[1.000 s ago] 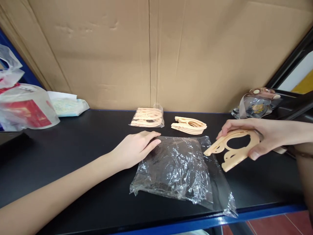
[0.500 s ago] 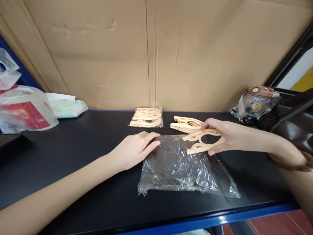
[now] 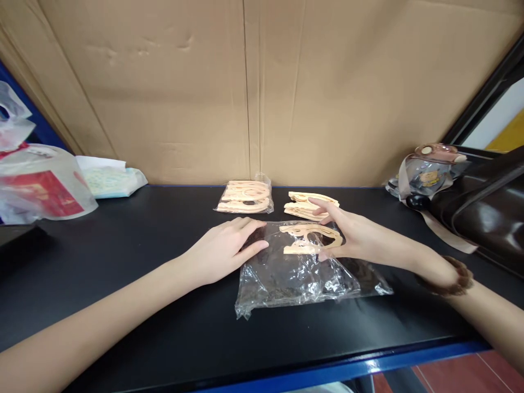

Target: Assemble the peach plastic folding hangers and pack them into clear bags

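Observation:
A clear plastic bag (image 3: 282,278) lies flat on the black table. On its upper part rests a beige folded hanger (image 3: 292,250) with curved cutouts; whether it is inside or on top of the film, I cannot tell. My right hand (image 3: 347,232) spreads around the hanger's right end, thumb at the lower edge, forefinger lifted beyond the upper one. At the bag's left edge, my left hand (image 3: 229,245) lies with thumb and forefinger apart, touching the film. Just behind sits a loose stack of similar hangers (image 3: 305,210), partly covered by my right fingers.
Bagged hangers (image 3: 245,196) lie near the cardboard wall (image 3: 164,98). At left are a wrapped tissue pack (image 3: 114,180) and a plastic bag with a red label (image 3: 45,191). On the right stand a clear bottle with a strap (image 3: 429,172) and a dark brown bag (image 3: 483,213).
My right hand has moved left and brought the hanger over the bag's middle; its fingers have spread. The bag's near edge has shifted slightly away. My left hand has stayed in place.

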{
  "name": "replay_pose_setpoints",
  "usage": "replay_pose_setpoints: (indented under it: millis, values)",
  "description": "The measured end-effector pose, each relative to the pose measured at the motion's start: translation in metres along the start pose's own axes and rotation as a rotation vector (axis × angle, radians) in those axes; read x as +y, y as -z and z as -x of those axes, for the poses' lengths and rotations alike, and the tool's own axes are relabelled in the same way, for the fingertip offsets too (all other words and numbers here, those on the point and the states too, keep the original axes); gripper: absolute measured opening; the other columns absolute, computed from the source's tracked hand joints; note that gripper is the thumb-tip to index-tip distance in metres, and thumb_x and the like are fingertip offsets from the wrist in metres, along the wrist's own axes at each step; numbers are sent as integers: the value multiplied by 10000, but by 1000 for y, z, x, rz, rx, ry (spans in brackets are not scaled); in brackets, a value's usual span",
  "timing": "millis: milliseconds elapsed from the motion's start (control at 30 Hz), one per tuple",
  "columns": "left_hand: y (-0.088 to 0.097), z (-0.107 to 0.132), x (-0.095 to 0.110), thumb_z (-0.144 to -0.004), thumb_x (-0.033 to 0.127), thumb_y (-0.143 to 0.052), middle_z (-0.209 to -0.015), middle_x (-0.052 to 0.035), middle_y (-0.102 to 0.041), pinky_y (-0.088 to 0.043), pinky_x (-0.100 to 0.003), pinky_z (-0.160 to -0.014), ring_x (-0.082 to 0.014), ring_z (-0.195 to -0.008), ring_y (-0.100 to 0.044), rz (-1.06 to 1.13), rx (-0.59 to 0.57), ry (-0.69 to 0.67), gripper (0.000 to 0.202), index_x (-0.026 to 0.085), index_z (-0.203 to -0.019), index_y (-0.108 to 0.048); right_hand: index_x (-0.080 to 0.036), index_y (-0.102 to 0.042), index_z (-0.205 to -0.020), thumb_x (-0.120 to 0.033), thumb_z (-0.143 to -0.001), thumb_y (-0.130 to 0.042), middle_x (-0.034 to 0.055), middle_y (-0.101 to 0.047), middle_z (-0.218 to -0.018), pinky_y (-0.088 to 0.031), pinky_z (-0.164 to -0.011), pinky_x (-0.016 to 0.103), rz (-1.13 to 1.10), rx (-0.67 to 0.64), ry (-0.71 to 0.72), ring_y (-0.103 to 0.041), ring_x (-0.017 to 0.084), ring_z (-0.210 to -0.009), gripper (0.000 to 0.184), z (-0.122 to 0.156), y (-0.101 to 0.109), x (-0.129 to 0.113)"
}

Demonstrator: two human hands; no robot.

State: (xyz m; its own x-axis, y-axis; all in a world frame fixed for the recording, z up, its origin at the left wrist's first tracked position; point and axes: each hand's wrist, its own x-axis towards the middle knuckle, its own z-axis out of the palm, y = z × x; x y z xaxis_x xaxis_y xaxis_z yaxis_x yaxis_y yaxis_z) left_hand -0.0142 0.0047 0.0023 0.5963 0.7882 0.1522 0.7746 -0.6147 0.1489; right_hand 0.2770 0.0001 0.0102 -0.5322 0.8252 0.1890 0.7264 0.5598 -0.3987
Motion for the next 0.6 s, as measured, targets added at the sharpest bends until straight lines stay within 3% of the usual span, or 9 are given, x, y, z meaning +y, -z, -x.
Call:
replay_pose_setpoints:
  millis: [167, 300, 433, 600]
  values:
    - [-2, -1, -1, -920, 610, -322, -1375, -56, -496, -407, -376, -995, -251, -1205, -500, -39, -10, -73, 583, 217, -1321, -482, -292, -195, -1476, -544, -699, -686, 52, -635, -1128, -511, -792, 374, 109, -93, -93, -618, 273, -1001, 953, 7, 18, 11]
    - [-2, -1, -1, -880, 664, -357, -1381, -70, -497, -391, -372, -1009, -262, -1230, -478, -48, -26, -89, 662, 197, -1336, -472, -246, -287, -1442, -577, -743, -635, 44, -663, -982, -494, -716, 355, 140, -155, -109, -620, 241, -844, 849, 6, 19, 22]
    - [-2, 0, -2, -873, 664, -375, -1370, -84, -509, -393, -370, -1001, -267, -1227, -481, -44, -35, -98, 684, 189, -1360, -441, -240, -339, -1399, -533, -736, -662, 52, -659, -1010, -482, -749, 360, 91, -67, -78, -606, 234, -864, 793, -1, 6, 18]
    - [-2, 0, -4, -867, 665, -388, -1332, -98, -527, -423, -372, -951, -274, -1173, -519, 1, -26, -89, 657, 194, -1320, -457, -278, -272, -1428, -446, -745, -682, 24, -668, -962, -495, -781, 373, -123, 120, -105, -618, 204, -833, 813, -7, -18, 5]
